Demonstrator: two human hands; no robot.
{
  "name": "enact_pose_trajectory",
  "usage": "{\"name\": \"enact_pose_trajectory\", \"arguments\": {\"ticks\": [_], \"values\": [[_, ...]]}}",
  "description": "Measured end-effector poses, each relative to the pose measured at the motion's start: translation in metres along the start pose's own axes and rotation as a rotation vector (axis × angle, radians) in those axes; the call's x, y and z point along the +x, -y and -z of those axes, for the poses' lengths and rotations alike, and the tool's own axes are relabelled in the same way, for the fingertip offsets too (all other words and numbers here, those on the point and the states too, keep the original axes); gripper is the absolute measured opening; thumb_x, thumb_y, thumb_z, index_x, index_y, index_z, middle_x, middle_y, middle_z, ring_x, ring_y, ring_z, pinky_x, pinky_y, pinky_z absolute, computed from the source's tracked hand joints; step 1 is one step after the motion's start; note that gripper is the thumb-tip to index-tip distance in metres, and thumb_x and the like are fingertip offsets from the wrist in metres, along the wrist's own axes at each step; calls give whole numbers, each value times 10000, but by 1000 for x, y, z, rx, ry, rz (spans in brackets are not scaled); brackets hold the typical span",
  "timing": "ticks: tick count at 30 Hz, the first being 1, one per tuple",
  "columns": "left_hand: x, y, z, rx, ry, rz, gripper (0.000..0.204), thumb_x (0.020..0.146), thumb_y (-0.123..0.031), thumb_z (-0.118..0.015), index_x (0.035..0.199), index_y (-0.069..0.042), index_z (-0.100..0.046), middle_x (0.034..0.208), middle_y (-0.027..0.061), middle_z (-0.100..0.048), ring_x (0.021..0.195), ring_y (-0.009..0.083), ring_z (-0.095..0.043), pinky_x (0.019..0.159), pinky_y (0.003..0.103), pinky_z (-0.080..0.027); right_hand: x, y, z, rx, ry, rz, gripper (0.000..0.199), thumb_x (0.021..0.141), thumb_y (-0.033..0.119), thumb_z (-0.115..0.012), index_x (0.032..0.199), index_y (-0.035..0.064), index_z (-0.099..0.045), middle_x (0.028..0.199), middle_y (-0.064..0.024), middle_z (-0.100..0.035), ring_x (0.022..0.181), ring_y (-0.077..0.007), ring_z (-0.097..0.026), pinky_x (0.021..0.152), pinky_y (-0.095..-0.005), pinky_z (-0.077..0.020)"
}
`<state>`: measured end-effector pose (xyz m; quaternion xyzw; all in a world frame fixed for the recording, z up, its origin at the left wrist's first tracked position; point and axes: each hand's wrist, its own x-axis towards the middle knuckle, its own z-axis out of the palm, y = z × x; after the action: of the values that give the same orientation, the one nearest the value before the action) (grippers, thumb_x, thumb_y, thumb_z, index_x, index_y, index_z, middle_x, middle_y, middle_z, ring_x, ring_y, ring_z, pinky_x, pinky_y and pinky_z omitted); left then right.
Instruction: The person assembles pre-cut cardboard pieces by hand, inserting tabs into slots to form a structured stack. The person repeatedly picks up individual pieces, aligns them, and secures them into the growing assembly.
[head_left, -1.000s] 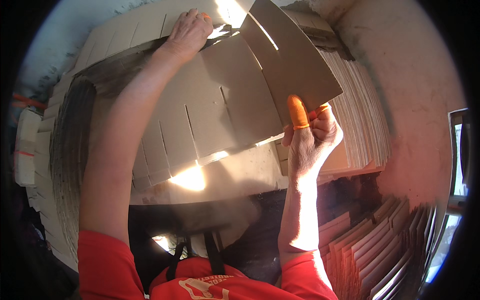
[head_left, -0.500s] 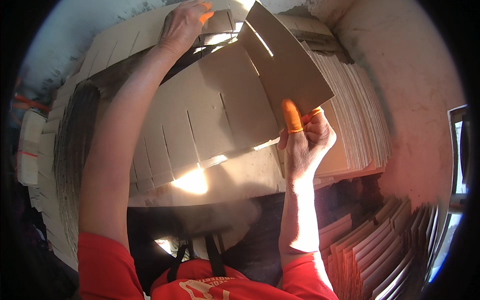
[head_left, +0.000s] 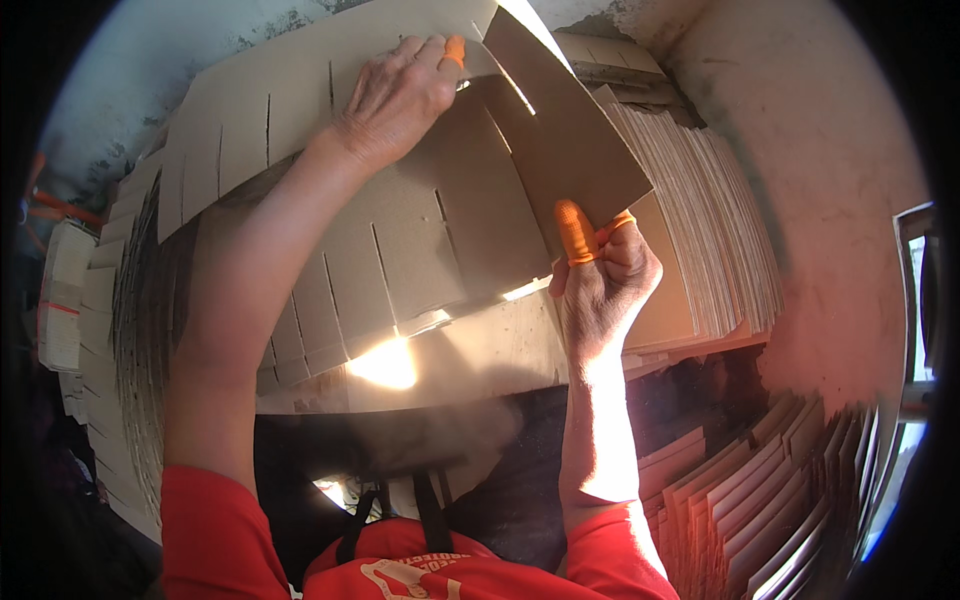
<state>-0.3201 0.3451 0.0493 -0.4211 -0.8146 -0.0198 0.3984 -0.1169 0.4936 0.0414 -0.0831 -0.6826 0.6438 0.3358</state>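
Since the earlier pictures, both hands have gone higher in the frame, and the brown cardboard flap has tipped up more steeply with them.

Far at the left edge sits a small pale box (head_left: 62, 295), and next to it a tall stack of flat cardboard (head_left: 130, 330) shows its thin edges. It looks like the pile of sheets waiting their turn.

Near the top middle, the left hand (head_left: 395, 95) lies on the slotted cardboard sheet (head_left: 400, 250), with the fingers curled over the sheet's top edge. One finger wears an orange rubber tip (head_left: 455, 50) — likely so it does not slip on the smooth board. I think this hand is pinning the sheet so it stays put.

The sheet fills the middle of the picture and leans up and away from the person. Its long cut slots run in a row, and a bright patch of sun falls on its lower edge.

Right of the middle, the right hand (head_left: 600, 285) pinches the bottom corner of the cardboard flap (head_left: 560, 140) between thumb and finger, both in orange tips. Holding it by the corner lets the flap swing up — it stands tilted above the sheet.

At the right, more stacks of cardboard (head_left: 700, 240) rest by a reddish wall (head_left: 830, 200), and lower right another bunch (head_left: 740, 500) stands on edge.
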Motion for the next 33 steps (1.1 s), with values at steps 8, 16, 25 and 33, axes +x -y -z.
{"name": "enact_pose_trajectory", "arguments": {"ticks": [8,16,25,33], "values": [[-11,-29,35,-113,-78,-67,409,723,61,-587,1130,67,-628,1044,137,-640,803,261,-606,631,356,-546,-6,-17,-11,-153,-28,157,573,866,-109,-631,1402,33,-487,733,-17,-656,607,-19,-558,537,-165,-430],[-44,-92,111,-299,-10,-61,405,717,-54,-648,1104,65,-640,1098,172,-635,803,271,-593,636,352,-527,-23,-8,-18,-668,12,219,830,837,-109,-625,1550,94,-252,873,-79,-702,570,-85,-565,590,-206,-488],[-163,-74,190,-651,608,395,1150,655,-441,-850,1516,-1,-227,1475,185,-407,1310,357,-432,1089,438,-369,-40,50,-24,-754,162,431,819,786,-136,-497,1544,15,-225,621,-114,-549,531,-183,-543,543,-250,-455],[-261,-49,214,-461,657,484,1134,728,-205,-816,1572,-90,-67,1484,240,-382,1378,395,-359,1123,532,-274,13,87,-47,-1155,253,434,487,759,-62,-499,1245,-79,-533,785,-273,-628,702,-419,-621,649,-484,-497]]}}
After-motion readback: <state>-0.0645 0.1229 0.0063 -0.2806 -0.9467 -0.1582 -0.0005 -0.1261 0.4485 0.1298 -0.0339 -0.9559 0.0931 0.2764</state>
